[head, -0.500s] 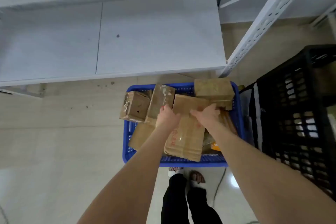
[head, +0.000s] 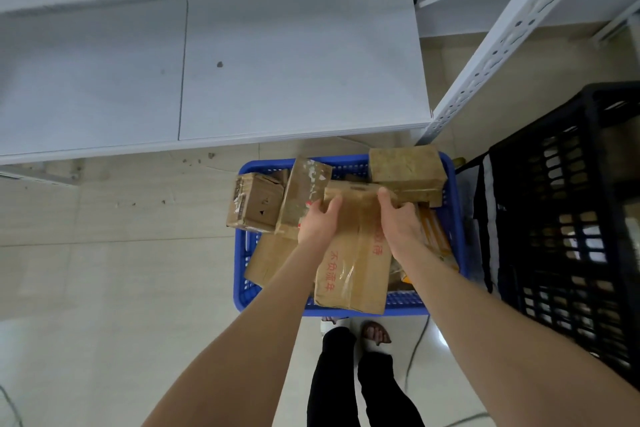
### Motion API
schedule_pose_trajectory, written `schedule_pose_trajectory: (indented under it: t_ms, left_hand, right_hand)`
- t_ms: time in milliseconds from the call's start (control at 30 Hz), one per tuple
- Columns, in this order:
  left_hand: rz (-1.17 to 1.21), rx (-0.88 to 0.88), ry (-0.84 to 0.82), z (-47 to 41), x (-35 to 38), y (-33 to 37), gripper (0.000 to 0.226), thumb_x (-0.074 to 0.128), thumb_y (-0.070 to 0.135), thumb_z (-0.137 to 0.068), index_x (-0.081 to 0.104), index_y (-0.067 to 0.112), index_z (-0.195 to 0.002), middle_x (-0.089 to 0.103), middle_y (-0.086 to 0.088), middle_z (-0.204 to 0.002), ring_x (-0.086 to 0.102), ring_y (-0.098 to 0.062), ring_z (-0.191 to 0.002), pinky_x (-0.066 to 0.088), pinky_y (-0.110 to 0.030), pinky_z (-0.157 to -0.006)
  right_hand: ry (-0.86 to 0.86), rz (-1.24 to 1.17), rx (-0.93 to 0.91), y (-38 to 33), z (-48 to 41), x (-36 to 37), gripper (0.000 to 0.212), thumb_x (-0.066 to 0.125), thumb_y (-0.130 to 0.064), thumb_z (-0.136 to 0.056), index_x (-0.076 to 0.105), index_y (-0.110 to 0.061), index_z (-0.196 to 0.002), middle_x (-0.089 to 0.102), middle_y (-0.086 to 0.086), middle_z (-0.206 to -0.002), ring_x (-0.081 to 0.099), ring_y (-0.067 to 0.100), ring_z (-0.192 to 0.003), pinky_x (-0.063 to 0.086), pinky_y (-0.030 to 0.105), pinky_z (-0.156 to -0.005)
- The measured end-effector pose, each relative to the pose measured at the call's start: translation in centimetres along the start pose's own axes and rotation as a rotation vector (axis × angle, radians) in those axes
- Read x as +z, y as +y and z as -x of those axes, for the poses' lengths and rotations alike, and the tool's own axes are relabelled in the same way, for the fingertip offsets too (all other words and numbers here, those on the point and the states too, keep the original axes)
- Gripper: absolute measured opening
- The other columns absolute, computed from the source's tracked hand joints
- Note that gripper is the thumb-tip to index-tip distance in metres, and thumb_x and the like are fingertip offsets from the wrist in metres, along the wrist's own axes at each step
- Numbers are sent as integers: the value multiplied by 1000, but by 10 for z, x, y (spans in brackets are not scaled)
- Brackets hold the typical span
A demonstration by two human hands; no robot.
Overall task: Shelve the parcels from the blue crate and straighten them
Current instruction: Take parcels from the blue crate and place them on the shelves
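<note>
Both hands, left [head: 317, 222] and right [head: 401, 220], grip the long taped parcel [head: 353, 263] by its far end; it lies in the blue crate [head: 446, 218] among other parcels. The white shelf [head: 277, 73] sits just beyond; a black crate [head: 571, 218] stands close at the right.

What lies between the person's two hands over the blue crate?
Head view: the far end of the red-printed parcel lies between the left hand and right hand; both grip it.

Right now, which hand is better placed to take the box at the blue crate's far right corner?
Right, probably. The right hand grips the printed parcel just beside that box; the left hand sits farther away, across the parcel.
</note>
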State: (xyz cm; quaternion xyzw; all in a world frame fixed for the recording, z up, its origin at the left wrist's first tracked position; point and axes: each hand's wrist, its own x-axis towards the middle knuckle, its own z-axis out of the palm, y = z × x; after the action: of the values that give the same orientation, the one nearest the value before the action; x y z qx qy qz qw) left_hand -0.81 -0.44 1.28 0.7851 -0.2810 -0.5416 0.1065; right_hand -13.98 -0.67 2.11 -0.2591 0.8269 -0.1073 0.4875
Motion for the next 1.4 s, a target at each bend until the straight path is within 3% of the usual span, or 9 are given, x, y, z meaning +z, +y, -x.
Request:
schedule_pose_trajectory:
  t_ms: [167, 433, 567, 700, 867, 1033, 1133, 1267, 1400]
  left_hand:
    - [114, -30, 80, 41, -25, 27, 69, 33, 67, -89, 39, 21, -141, 49, -10, -134, 51, -30, -116, 43, -48, -99]
    - [237, 5, 140, 103, -69, 61, 50, 52, 47, -91, 47, 14, -127, 60, -8, -115, 59, -25, -104, 50, -47, -94]
    - [269, 39, 140, 130, -86, 62, 43, 54, 35, -88, 51, 15, -125, 63, -6, -109, 62, -25, -99, 52, -46, -91]
    - [310, 67, 83, 160, -102, 63, 47, 47, 25, -92, 40, 29, -139, 54, -1, -120, 54, -27, -108, 50, -45, -91]
    - [500, 86, 39, 179, -119, 55, 34, 61, 28, -89, 49, 30, -121, 53, 1, -119, 52, -26, -106, 50, -51, -86]
    - [437, 373, 55, 192, -126, 49, 34, 65, 10, -86, 57, 25, -116, 57, 4, -124, 57, -18, -107, 53, -36, -85]
    - [393, 414, 89, 199, -128, 41, 29, 60, 4, -86, 60, 29, -101, 59, 6, -120, 56, -17, -109, 51, -36, -90]
    - [527, 351, 79, 212, -130, 42, 6, 62, 19, -90, 63, 21, -95, 65, 9, -104, 59, -12, -94, 49, -38, -90]
    - [539, 295, 126, 217, -135, 44, 25, 58, 44, -90, 61, 19, -95, 64, 4, -99, 57, -14, -92, 47, -36, -78]
  right_hand:
    - [0, 0, -43, -32, 39, -26, 80, 24, -73, -90, 45, -13, -139, 53, 13, -133, 54, 32, -115, 45, 47, -98]
    - [-63, -92, -117, -67, 101, -65, 44, 40, -51, -95, 56, -18, -119, 60, 5, -108, 56, 24, -95, 49, 46, -93]
    - [-108, -156, -130, -73, 126, -81, 51, 49, -55, -92, 53, -19, -129, 56, 2, -116, 54, 27, -107, 47, 49, -96]
    - [-117, -148, -183, -82, 143, -93, 56, 53, -56, -91, 53, -14, -130, 57, 6, -124, 55, 30, -112, 48, 49, -97]
    - [-241, -225, -224, -88, 162, -100, 44, 55, -36, -96, 49, -20, -136, 57, 5, -125, 54, 22, -97, 50, 39, -79]
    - [-398, -453, -20, -88, 181, -104, 80, 54, -67, -84, 39, -16, -144, 51, 12, -138, 55, 31, -106, 48, 40, -73]
    - [-445, -513, 49, -90, 186, -109, 93, 45, -77, -82, 34, -10, -146, 47, 17, -142, 48, 38, -126, 43, 50, -93]
    - [-419, -557, 113, -99, 192, -117, 79, 45, -73, -86, 43, -11, -135, 54, 17, -129, 51, 39, -121, 39, 56, -101]
    - [-472, -581, 112, -101, 191, -118, 50, 56, -52, -84, 51, -13, -114, 57, 11, -117, 53, 37, -112, 35, 64, -103]
